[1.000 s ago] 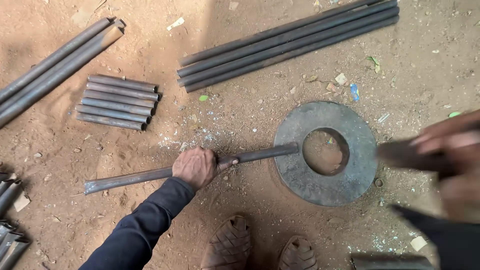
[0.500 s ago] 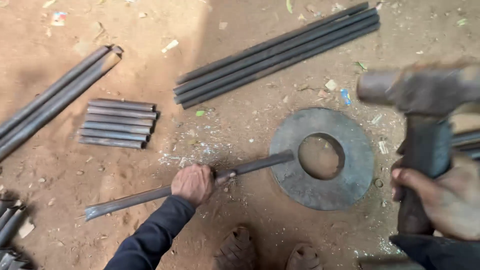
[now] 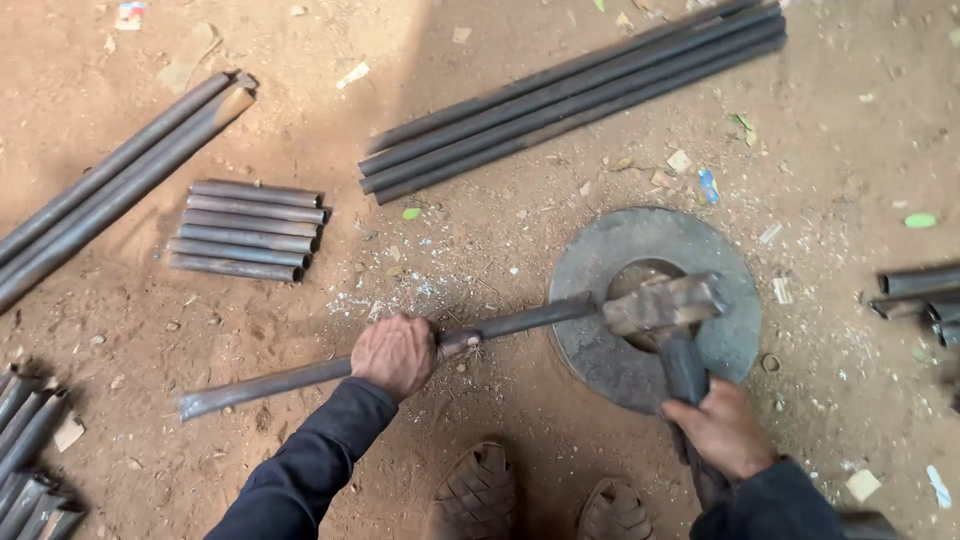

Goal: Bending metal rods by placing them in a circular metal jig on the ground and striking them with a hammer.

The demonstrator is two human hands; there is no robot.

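Observation:
My left hand (image 3: 397,354) grips a long dark metal pipe (image 3: 280,381) near its middle; the pipe lies across the dirt with its right end resting on a thick round steel ring (image 3: 590,260). My right hand (image 3: 722,431) is closed on the handle of a heavy hammer (image 3: 668,303). The hammer head sits down on the pipe's end, over the ring's centre hole.
Long pipes (image 3: 575,95) lie at the top, more long pipes (image 3: 110,180) at the left. Several short cut pipes (image 3: 245,230) are stacked beside them. Other short pieces lie at bottom left (image 3: 25,450) and right edge (image 3: 920,290). My sandalled feet (image 3: 540,500) are below.
The hammer has swung from raised at the right down onto the pipe end at the ring. The left hand has kept its grip on the pipe.

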